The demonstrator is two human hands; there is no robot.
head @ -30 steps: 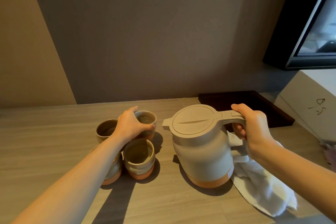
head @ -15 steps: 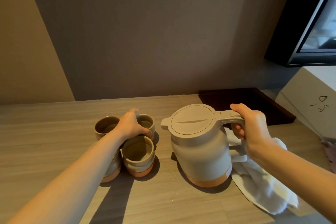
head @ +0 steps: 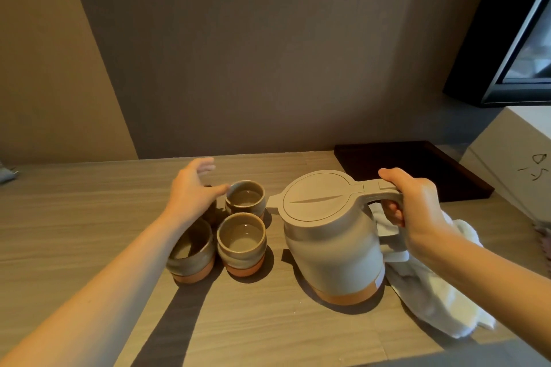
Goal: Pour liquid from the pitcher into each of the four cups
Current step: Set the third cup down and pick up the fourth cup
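Note:
A beige pitcher [head: 332, 243] with an orange base and a closed lid stands upright on the wooden table [head: 74, 217]. My right hand [head: 414, 208] is wrapped around its handle. Left of the pitcher stand clustered beige cups with orange bases: a back right cup [head: 246, 198], a front right cup [head: 241, 243] and a front left cup [head: 192, 256], each holding liquid. A fourth cup is almost hidden behind my left hand [head: 192, 191], which hovers open over the back left of the group, its thumb near the back right cup's rim.
A white cloth [head: 432, 286] lies crumpled under and right of the pitcher. A dark tray [head: 417, 164] sits at the back right against the wall. A white box [head: 521, 164] and a black-framed screen [head: 512, 39] stand at the far right.
My left hand has let go of the back right cup, which now stands on the table, and has lifted with fingers spread. The pitcher and my right hand have stayed put.

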